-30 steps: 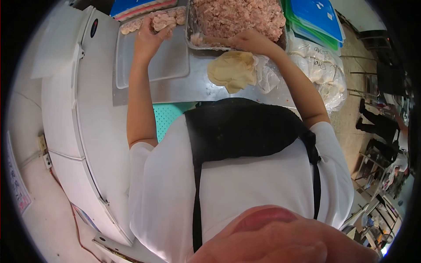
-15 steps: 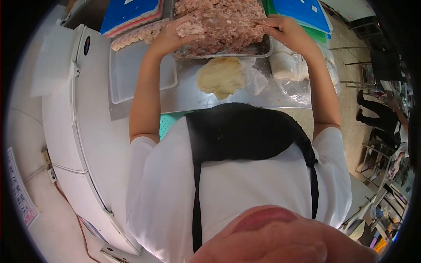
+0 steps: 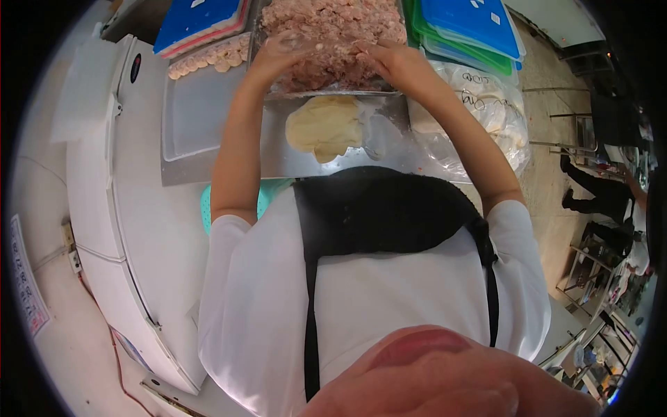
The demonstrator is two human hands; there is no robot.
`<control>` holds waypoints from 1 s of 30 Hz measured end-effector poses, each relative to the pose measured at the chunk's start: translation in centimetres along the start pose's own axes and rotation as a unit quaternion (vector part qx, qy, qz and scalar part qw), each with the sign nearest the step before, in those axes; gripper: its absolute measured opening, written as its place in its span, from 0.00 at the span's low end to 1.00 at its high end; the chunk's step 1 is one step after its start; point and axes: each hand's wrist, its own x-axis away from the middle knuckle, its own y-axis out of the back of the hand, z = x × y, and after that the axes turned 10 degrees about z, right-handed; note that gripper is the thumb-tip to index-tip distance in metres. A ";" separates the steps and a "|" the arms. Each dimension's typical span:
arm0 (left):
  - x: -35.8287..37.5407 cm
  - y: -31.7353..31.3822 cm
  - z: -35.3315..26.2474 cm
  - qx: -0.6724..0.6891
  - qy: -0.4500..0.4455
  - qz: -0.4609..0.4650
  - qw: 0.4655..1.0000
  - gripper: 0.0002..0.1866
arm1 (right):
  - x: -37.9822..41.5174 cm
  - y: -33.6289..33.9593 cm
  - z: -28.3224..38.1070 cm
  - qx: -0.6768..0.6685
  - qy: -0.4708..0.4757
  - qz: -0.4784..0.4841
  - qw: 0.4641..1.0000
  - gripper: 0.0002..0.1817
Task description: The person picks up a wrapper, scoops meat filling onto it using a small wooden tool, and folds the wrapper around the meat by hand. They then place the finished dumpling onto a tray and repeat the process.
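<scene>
Pinkish ground meat (image 3: 333, 28) fills a clear tray at the top of the view. My left hand (image 3: 274, 59) is at the meat's left side, its fingers smeared and partly sunk in it. On the right side, my right hand (image 3: 399, 64) has its fingers curled into the meat, with the tips hidden. A flattened pale yellow dough piece (image 3: 323, 127) lies on the metal table (image 3: 271, 163) in front of the tray, with a clear plastic sheet (image 3: 383, 135) beside it.
At left are a translucent tray (image 3: 198, 128), a row of small pale pieces (image 3: 212, 57) and a blue lid (image 3: 198, 21). Blue and green lids (image 3: 465, 28) and plastic bags (image 3: 479, 104) stand right. Another person (image 3: 601, 191) is far right.
My right hand has moved left and inward, from the tray's right edge into the meat. My left hand remains at the meat's left side. The table contents have shifted slightly left in view.
</scene>
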 end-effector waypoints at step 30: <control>6.2 4.6 -7.9 -0.103 -0.083 -0.059 0.989 0.28 | -1.8 5.2 7.6 -0.005 0.014 0.034 0.999 0.12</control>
